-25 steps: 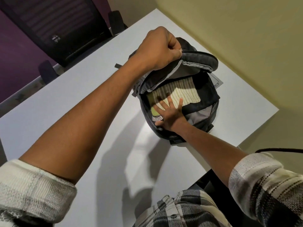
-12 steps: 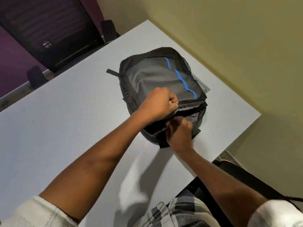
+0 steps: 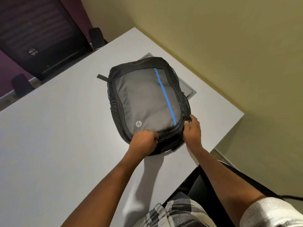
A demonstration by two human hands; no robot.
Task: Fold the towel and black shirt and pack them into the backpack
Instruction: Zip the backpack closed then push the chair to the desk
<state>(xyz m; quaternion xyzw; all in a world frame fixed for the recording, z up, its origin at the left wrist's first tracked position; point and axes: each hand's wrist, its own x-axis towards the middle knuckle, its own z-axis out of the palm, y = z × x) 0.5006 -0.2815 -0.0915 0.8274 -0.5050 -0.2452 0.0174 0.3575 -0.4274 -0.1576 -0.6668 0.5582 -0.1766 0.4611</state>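
Observation:
A grey and black backpack (image 3: 147,102) with a blue stripe lies flat on the white table (image 3: 57,136), its front flap down over the opening. My left hand (image 3: 145,140) grips the backpack's near edge at the zipper line, fingers curled. My right hand (image 3: 192,130) pinches something small at the backpack's right near corner, probably a zipper pull. The towel and the black shirt are hidden; the closed flap covers the inside.
A flat grey item (image 3: 188,89) pokes out from under the backpack's far right side. A black chair (image 3: 41,38) stands beyond the table's far left edge. The yellow wall (image 3: 229,46) runs along the table's right. The table's near right corner is by my right forearm.
The flap, held up by my left hand with the striped towel showing, has come down over the opening. My right hand left the inside and moved to the right corner.

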